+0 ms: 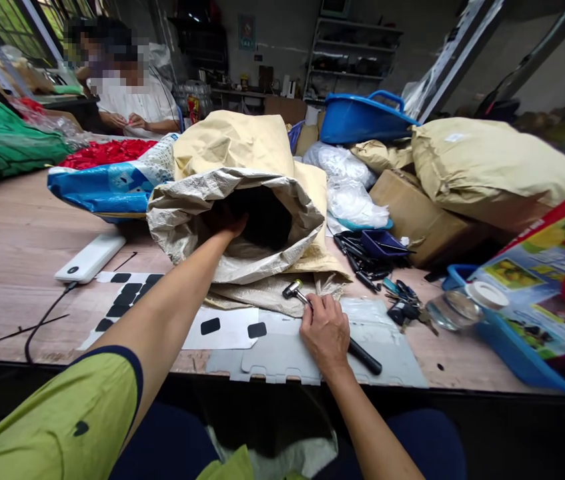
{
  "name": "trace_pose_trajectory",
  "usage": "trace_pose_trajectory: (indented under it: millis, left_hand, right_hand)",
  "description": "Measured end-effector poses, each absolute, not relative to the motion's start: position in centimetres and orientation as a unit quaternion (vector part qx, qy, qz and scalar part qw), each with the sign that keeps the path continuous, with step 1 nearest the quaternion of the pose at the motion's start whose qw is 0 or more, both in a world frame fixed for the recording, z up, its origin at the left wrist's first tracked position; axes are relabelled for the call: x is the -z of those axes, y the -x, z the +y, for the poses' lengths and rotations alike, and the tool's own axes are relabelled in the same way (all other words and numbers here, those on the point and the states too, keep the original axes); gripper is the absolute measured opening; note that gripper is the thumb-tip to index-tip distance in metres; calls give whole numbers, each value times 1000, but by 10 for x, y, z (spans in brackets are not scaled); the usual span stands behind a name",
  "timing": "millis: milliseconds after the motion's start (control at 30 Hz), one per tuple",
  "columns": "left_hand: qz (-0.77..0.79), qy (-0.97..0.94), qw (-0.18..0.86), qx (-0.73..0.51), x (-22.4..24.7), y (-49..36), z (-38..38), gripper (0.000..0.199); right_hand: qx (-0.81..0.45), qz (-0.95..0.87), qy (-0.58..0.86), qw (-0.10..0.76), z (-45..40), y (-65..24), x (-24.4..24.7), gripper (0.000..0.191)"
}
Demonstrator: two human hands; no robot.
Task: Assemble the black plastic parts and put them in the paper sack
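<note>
A large cream woven sack (236, 143) lies on the table with its mouth facing me. My left hand (232, 223) reaches inside the mouth, beside a dark mass (269, 217) whose kind I cannot make out. Its fingers are hidden in shadow. My right hand (326, 328) is closed around the shaft of a small hammer (366, 358), which has a metal head and black handle. The hammer is held low over a grey plastic sheet (282, 363). Left of it, several black rounded rectangular pieces (211, 326) lie on white paper (235, 339).
A white power bank (89, 258) with a cable lies at left, near a blue bag (105, 188) of red pieces. Black parts (359, 267), keys (405, 303), a jar (455, 310) and a blue basin (507, 347) stand at right. Another person (135, 100) sits across.
</note>
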State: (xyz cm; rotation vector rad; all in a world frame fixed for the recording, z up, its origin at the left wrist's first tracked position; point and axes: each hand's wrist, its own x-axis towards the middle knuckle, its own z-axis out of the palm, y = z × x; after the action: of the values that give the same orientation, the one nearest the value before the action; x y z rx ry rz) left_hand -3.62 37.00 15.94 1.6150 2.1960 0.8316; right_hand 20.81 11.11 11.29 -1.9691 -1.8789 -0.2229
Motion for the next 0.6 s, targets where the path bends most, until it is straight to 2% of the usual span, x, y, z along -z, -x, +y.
trace_pose_trajectory:
  millis: [233,333,433,500,600]
  left_hand:
    - [766,-567,130,-275,-148,-15,331,66]
    - [731,-613,178,-242,-146,-20,309,59]
    - [703,-638,231,-216,-149,-14,295,61]
    - [691,-651,215,-230,-154,-4,290,55]
    - [667,-671,126,-296,-166,15,282,39]
  right_hand:
    - [84,-676,705,197,112,-208,-111,23]
    - [86,-677,703,200,112,-208,-110,23]
    - [88,-677,702,203,112,-209,-109,23]
    - [89,-677,702,203,112,-209,-109,22]
    - [88,-675,704,202,112,-208,-109,22]
